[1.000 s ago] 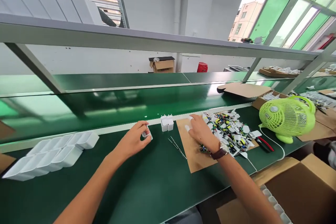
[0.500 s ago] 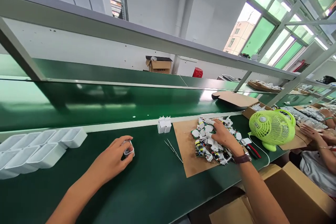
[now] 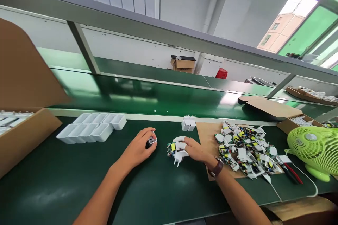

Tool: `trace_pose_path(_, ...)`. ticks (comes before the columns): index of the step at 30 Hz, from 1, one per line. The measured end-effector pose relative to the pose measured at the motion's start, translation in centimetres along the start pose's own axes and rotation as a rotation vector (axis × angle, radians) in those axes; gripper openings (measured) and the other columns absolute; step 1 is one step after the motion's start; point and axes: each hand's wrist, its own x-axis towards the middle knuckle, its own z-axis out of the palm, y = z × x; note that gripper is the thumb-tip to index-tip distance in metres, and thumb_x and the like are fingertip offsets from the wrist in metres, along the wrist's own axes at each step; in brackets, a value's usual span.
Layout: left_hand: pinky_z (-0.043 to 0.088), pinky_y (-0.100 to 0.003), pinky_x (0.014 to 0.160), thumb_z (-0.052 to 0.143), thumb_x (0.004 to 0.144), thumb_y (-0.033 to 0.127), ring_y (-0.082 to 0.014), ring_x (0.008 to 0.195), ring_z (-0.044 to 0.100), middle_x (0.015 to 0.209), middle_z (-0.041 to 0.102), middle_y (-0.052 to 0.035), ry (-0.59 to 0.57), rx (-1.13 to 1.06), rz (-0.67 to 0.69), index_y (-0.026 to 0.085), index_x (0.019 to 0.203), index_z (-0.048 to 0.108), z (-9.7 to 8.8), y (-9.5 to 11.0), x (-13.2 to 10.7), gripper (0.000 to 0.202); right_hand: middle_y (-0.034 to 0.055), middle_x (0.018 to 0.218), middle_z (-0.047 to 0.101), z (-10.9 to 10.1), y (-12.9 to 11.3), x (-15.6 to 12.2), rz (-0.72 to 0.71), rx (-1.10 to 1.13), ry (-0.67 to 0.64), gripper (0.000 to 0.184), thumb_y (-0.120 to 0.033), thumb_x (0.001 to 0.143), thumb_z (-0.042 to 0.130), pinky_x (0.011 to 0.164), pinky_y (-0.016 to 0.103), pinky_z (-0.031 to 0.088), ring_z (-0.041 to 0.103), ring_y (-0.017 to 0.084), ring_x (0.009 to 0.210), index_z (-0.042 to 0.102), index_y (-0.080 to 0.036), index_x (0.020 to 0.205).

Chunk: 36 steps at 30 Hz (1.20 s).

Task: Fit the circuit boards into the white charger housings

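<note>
My left hand (image 3: 141, 147) is closed around a small white plastic housing (image 3: 152, 141) whose open end faces right. Between the fingers of my right hand (image 3: 191, 149) is a circuit board (image 3: 171, 148) with yellow and green parts and a white plug piece (image 3: 180, 156) with pins hanging beneath it. White covers sit on some of the right fingertips. The two hands are apart over the green bench (image 3: 158, 190). To the right, a heap of similar circuit boards with white plug pieces (image 3: 243, 151) lies on a brown cardboard sheet (image 3: 204, 137).
White open housings (image 3: 101, 133) stand in rows at left, beside a cardboard box (image 3: 31, 137). A few white plug units (image 3: 188, 123) stand near the bench's back edge. Red-handled pliers (image 3: 292, 174) and a green fan (image 3: 311, 147) are at right. A shelf beam (image 3: 169, 31) spans overhead.
My right hand has left the heap and moved left, carrying a circuit board close to my left hand. My left hand still holds the housing. The view has turned left.
</note>
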Motion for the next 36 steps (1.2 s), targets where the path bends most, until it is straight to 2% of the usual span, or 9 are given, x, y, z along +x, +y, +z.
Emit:
trace_pose_path(2,0.049,-0.043,0.109,0.052,0.092,0.037,-0.0273,0.129,0.058,0.142,0.058,-0.0111,0.011,0.002,-0.006,0.024,0.095,0.059,-0.3,-0.5,-0.1,0.015,0.0064,0.098,0.076,0.7,0.0,2.0,-0.026,-0.204,0.058,0.03,-0.018,0.097,0.05,0.079,0.033,0.059,0.071,0.02,0.084,0.066,-0.018,0.123)
trace_pose_path(5,0.047,-0.044,0.112,0.053,0.092,0.036,-0.0273,0.131,0.057,0.142,0.058,-0.0111,0.019,-0.006,-0.008,0.024,0.101,0.059,-0.4,-1.0,-0.2,0.016,0.0139,0.116,0.073,0.3,0.0,3.1,-0.048,-0.278,0.132,0.034,-0.023,0.098,0.054,0.094,0.042,0.055,0.069,0.026,0.103,0.063,-0.015,0.13)
trace_pose_path(8,0.048,-0.041,0.113,0.054,0.093,0.033,-0.0262,0.133,0.057,0.146,0.054,-0.0107,0.015,-0.033,-0.006,0.024,0.121,0.057,-0.4,-0.9,-0.2,0.029,0.0152,0.131,0.067,0.2,0.3,2.8,-0.159,-0.359,0.075,0.051,-0.035,0.093,0.068,0.102,0.046,0.053,0.064,0.029,0.118,0.057,-0.017,0.139)
trace_pose_path(10,0.048,-0.039,0.114,0.055,0.093,0.03,-0.0255,0.135,0.056,0.151,0.05,-0.0102,0.005,-0.053,0.002,0.026,0.136,0.05,-0.5,-0.7,-0.3,0.043,0.0169,0.137,0.063,0.7,0.7,2.3,-0.271,-0.463,0.007,0.065,-0.03,0.085,0.076,0.106,0.05,0.05,0.059,0.033,0.127,0.053,-0.016,0.144)
trace_pose_path(17,0.042,-0.042,0.121,0.061,0.091,0.025,-0.0271,0.144,0.048,0.161,0.037,-0.0121,-0.088,-0.148,-0.04,0.03,0.16,0.023,-0.9,-0.3,-0.6,0.079,0.0209,0.144,0.056,2.4,3.4,1.4,-0.372,-0.557,0.086,0.072,-0.013,0.086,0.061,0.11,0.056,0.049,0.052,0.035,0.136,0.036,-0.013,0.154)
trace_pose_path(20,0.044,-0.045,0.118,0.06,0.089,0.019,-0.0276,0.142,0.049,0.156,0.042,-0.0127,-0.102,-0.201,-0.035,0.031,0.162,0.017,-0.8,-0.2,-0.6,0.086,0.019,0.138,0.06,2.7,4.1,1.5,-0.46,-0.538,0.164,0.071,-0.009,0.087,0.057,0.107,0.055,0.052,0.052,0.034,0.135,0.035,-0.015,0.154)
trace_pose_path(27,0.055,-0.043,0.099,0.069,0.091,0.037,-0.0274,0.12,0.063,0.137,0.058,-0.0093,-0.007,-0.09,-0.178,0.031,0.156,0.035,0.3,-0.5,-0.1,0.073,0.0161,0.124,0.061,3.0,3.5,1.8,-0.552,-0.462,0.371,0.07,-0.006,0.085,0.055,0.094,0.05,0.06,0.059,0.032,0.117,0.036,-0.018,0.151)
trace_pose_path(32,0.059,-0.039,0.087,0.087,0.073,0.046,-0.0281,0.112,0.067,0.152,0.049,-0.012,-0.141,-0.105,-0.165,0.031,0.156,0.038,-0.2,-0.5,-0.2,0.097,0.0153,0.126,0.059,3.0,3.6,2.0,-0.57,-0.374,0.508,0.069,-0.007,0.087,0.056,0.097,0.054,0.058,0.057,0.032,0.119,0.036,-0.022,0.151)
trace_pose_path(36,0.058,-0.04,0.091,0.085,0.077,0.033,-0.0247,0.103,0.069,0.132,0.066,-0.0078,-0.218,-0.214,-0.146,0.029,0.14,0.055,-0.2,0.0,-0.1,0.07,0.0155,0.13,0.056,3.1,3.2,1.8,-0.554,-0.275,0.56,0.069,-0.011,0.088,0.059,0.098,0.052,0.058,0.057,0.031,0.121,0.036,-0.024,0.151)
